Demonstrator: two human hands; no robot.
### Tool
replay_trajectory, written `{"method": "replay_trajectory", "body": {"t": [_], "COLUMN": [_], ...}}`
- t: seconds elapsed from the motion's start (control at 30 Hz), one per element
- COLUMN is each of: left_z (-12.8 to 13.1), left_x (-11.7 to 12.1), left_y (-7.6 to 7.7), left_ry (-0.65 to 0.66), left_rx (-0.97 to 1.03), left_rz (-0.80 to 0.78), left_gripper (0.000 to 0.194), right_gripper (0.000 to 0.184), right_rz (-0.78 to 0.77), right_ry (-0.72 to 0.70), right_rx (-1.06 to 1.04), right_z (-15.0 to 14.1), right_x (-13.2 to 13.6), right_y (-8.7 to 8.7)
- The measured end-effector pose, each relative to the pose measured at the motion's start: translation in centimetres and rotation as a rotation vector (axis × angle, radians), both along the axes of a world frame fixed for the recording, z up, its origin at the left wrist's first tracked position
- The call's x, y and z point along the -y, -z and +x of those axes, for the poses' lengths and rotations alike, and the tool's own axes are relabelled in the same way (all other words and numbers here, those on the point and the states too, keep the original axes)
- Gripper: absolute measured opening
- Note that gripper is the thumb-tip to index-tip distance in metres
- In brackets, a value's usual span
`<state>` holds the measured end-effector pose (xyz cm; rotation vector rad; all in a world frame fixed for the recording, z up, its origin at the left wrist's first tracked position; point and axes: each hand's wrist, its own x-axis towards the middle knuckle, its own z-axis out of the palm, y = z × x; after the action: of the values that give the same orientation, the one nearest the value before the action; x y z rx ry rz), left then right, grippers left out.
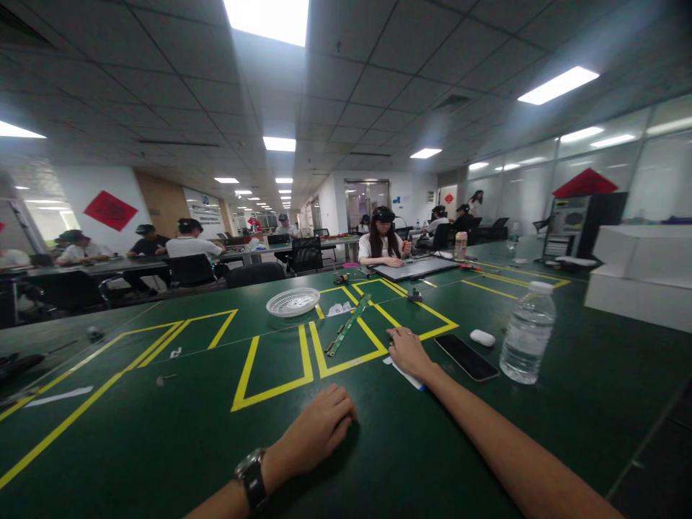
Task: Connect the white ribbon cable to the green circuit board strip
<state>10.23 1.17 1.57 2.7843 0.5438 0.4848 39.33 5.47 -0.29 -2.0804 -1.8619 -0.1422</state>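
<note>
A green table [184,432] marked out in yellow tape [270,393] fills the near part of a long office, under bright ceiling panels. Taking the circuit board [346,331] as the middle of my clock, with twelve pointing away from the wearer, it lies aslant across the tape near the table's middle, a crumpled white scrap [339,308] just beside it at ten.

Over at four, the right hand [408,352] is open, palm down with its fingers loosely spread, partly covering a white slip [406,375] with a blue end. The left hand [318,425], at about half past six, has its fingers curled; from here I cannot tell whether they close on anything.

Farther out, a white basket [293,302] sits at ten and a small metal part [414,295] at two. Beyond the right hand, toward three, come a black phone [466,357], a white case [482,338] and a clear bottle [527,335], crowding that side. White boxes [638,277] and a computer tower [576,223] block the view past them. At one, a person [383,245] in a cap sits behind a flat grey panel [416,268].

The bottle's label is unreadable. Back at eleven, a wall sign [202,209] carries a blue logo and lines too blurred to read, as are the marks on the red diamond [111,210].
</note>
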Motion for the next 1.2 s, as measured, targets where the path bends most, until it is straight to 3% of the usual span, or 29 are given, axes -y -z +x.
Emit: {"method": "replay_trajectory", "body": {"t": [0.53,0.67,0.83,1.0,1.2], "left_z": [-0.08,-0.09,0.03,-0.08,-0.22], "left_x": [-0.15,0.02,0.02,-0.21,-0.27], "left_y": [-0.16,-0.38,-0.38,-0.07,-0.10], "left_ry": [-0.003,-0.002,-0.006,-0.010,-0.009], "left_rx": [-0.011,-0.011,-0.013,-0.018,-0.031], "left_rz": [-0.029,-0.040,-0.035,-0.035,-0.040], "left_gripper": [0.017,0.017,0.016,0.021,0.025], "right_gripper": [0.041,0.045,0.063,0.050,0.059], "right_rz": [-0.001,-0.001,0.057,-0.080,-0.017], "right_ry": [-0.024,-0.026,0.049,-0.004,0.034], "right_rx": [-0.030,-0.030,-0.002,-0.007,0.005], "right_z": [0.07,0.02,-0.01,0.15,-0.10], "right_x": [-0.01,-0.01,-0.13,-0.27,0.07], "right_y": [-0.13,-0.03,0.21,0.10,-0.19]}}
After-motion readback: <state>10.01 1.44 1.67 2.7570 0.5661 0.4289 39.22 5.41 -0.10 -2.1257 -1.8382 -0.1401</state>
